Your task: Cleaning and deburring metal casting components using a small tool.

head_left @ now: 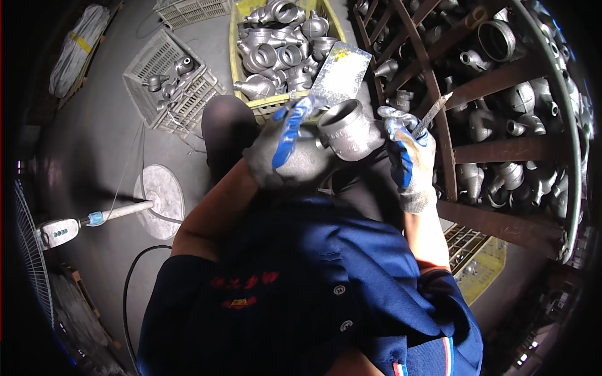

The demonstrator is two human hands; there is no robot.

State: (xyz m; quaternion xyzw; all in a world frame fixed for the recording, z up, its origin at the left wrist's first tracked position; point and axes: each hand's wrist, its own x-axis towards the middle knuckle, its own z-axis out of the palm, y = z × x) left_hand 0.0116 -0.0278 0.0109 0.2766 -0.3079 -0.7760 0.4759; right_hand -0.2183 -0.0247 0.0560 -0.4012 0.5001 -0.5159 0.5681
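Note:
A grey metal pipe-fitting casting [351, 135], with a wide round mouth facing up, is held in front of my knees. My left hand [290, 150], in a grey glove with blue patches, is closed on the casting's left side; its fingertips are partly hidden. On the casting's right side, my right hand [411, 150], in a similar worn glove, has its fingers wrapped round a slim, stick-like tool [433, 114]. That tool's brownish, pointed end sticks out up and to the right; I cannot make out its exact kind.
Ahead stands a yellow crate [286, 98] full of castings, with a clear plastic sheet [342, 72] over its right corner. A pale crate [141, 94] with several castings is left of it. A rusty metal rack [501, 150] of castings rises at right. A fan stand [125, 211] stands left.

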